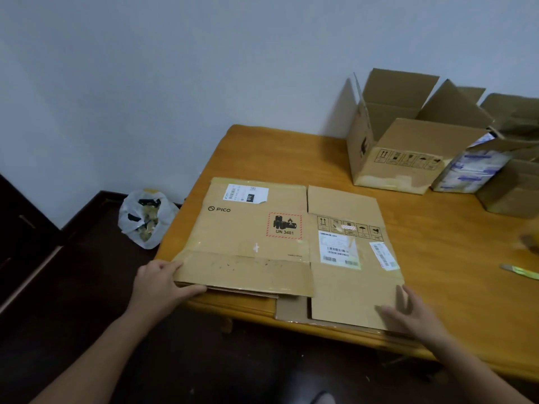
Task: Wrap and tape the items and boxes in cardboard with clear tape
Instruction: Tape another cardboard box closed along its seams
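A flattened cardboard box with a PICO mark and a red UN 3481 label lies on the wooden table, overhanging its near left edge. My left hand grips its near left corner, thumb on top and fingers beneath. Beside it on the right lies a second flat cardboard sheet with white shipping labels. My right hand rests flat on that sheet's near right corner, fingers straight and blurred. No tape roll is plainly visible.
An open cardboard box stands at the back of the table, with a blue-and-white package and more boxes to its right. A yellow-green cutter lies at the right edge. A white plastic bag sits on the dark floor.
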